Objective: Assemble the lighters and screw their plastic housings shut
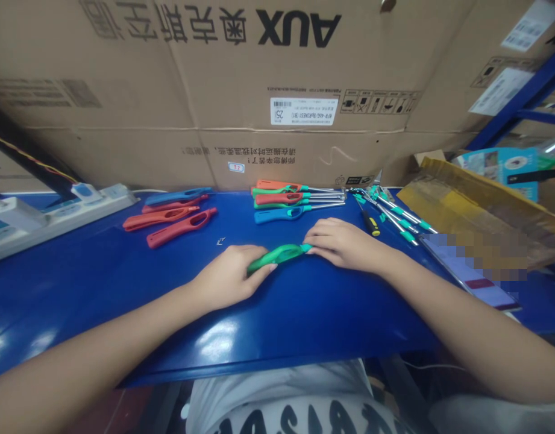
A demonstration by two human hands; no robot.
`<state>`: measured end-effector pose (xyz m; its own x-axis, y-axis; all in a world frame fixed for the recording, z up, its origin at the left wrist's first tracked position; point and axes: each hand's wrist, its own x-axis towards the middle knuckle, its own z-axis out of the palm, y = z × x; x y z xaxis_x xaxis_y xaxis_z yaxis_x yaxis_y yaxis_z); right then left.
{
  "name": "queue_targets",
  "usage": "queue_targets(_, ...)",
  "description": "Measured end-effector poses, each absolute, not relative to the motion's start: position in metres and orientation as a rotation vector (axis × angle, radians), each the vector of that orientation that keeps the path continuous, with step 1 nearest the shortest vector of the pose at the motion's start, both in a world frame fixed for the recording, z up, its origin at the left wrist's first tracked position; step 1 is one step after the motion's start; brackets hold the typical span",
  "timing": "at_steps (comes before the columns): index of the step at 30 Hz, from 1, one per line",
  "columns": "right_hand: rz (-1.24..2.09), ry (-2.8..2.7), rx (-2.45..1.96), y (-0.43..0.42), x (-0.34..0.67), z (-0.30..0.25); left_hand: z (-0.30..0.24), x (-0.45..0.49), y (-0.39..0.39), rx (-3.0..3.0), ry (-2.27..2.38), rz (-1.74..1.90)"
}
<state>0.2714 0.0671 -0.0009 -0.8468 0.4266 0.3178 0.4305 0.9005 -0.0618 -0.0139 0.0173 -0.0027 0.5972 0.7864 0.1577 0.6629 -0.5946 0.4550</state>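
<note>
Both hands press a green lighter handle [277, 255] on the bench [123, 289], left hand [227, 278] clamped around it, right hand [340, 242] pinching its tip; seating it needs steady squeezing.

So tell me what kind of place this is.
Probably a small workshop or stockroom assembly bench: both hands hold a green lighter handle on a blue worktop, loose handle shells lie sorted, and large cardboard cartons are stacked behind.

Blue table [304, 313] with lighter handles [178, 217], metal rods [395, 214], screwdriver [370, 222].
</note>
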Motion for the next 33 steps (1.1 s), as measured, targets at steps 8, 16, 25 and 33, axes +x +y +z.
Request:
queue_targets(8, 0.212, -2.696, -0.690, 0.069, 0.271, -0.005, 0.002, -0.009, 0.019, 1.976, 1.240, 0.526)
queue_targets(16, 0.039, -2.658, -0.568, 0.064, 0.267, -0.004, 0.007, -0.006, 0.020, 1.235, 1.113, 0.485)
queue_targets(25, -0.187, -2.605, -0.401, 0.055, 0.263, 0.002, 0.010, -0.009, 0.018, 1.048, 0.985, 0.430)
queue_targets(33, -0.270, -2.667, -0.403, 0.048, 0.260, -0.003, 0.010, -0.007, 0.002, 1.948, 1.255, 0.515)
